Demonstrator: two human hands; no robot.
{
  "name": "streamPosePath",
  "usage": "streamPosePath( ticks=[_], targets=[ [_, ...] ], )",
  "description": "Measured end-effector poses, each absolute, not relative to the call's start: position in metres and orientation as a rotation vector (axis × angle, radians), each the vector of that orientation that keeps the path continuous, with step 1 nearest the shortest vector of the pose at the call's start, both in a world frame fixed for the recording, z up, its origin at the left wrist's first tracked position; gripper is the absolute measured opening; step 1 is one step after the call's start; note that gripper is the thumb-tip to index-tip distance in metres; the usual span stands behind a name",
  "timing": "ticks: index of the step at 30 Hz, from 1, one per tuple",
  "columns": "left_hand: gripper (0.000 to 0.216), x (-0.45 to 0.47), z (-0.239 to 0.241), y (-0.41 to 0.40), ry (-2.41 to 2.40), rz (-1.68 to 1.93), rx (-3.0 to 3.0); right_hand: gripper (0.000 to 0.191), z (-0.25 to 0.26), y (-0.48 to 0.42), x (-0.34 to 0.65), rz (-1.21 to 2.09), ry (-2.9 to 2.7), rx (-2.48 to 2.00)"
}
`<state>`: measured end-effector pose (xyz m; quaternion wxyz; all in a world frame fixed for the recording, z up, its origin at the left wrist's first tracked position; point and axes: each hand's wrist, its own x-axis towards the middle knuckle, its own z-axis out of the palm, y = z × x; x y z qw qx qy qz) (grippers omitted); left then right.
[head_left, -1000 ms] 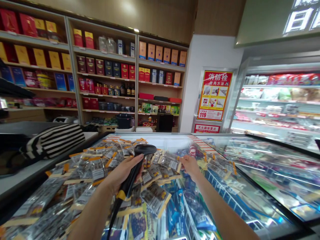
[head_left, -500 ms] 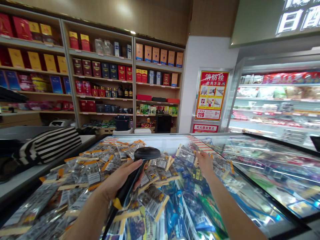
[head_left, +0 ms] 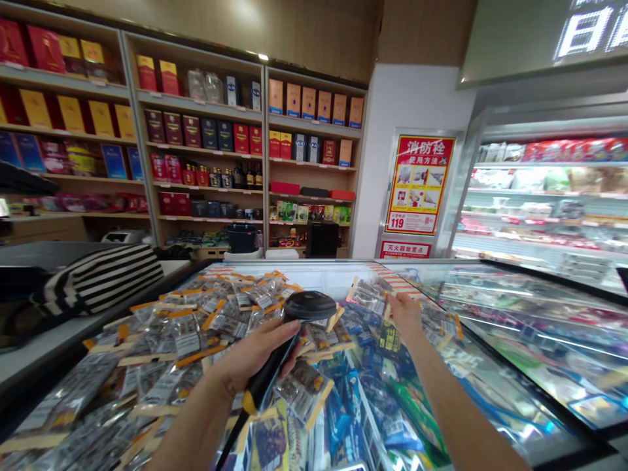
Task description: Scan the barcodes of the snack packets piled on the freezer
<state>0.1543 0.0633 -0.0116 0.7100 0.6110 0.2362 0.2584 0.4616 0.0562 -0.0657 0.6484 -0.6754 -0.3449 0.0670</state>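
My left hand [head_left: 262, 350] is closed around the handle of a black barcode scanner [head_left: 310, 305] with a yellow band low on its grip and a cord trailing down. The scanner's head faces away and to the right. Between the fingers of my right hand [head_left: 405, 318] is the edge of a clear snack packet [head_left: 367, 297] with a white printed label, held up to the right of the scanner. Several similar packets [head_left: 186, 333] with orange or tan edges are heaped under and left of my left hand. Below my right hand lie blue wrapped packages [head_left: 375, 386].
The packets lie in and over a glass-topped freezer [head_left: 515, 340]. A black-and-white striped bag [head_left: 103, 278] rests on the left counter. Shelves of boxed goods [head_left: 210, 134] line the back wall, beside a red notice [head_left: 419, 183] and a lit refrigerated display [head_left: 549, 203].
My left hand and the scanner have moved right, closer to the held packet. My right hand keeps its grip on the packet with little movement. The view has shifted slightly.
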Motion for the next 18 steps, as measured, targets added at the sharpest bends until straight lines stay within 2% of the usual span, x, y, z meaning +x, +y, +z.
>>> streamPosePath(
  ticks=[6,12,18],
  targets=[
    [0.028,0.152,-0.006,0.062,0.519,0.583,1.359,0.024,-0.065,0.055,0.466,0.265,-0.7,-1.485],
    [0.029,0.145,-0.003,0.068,0.683,0.658,1.335,0.019,-0.085,0.056,0.494,0.281,-0.593,-1.672],
    [0.031,0.144,-0.005,0.072,0.708,0.652,1.345,0.017,-0.099,0.052,0.526,0.066,-0.558,-1.773]
  ],
)
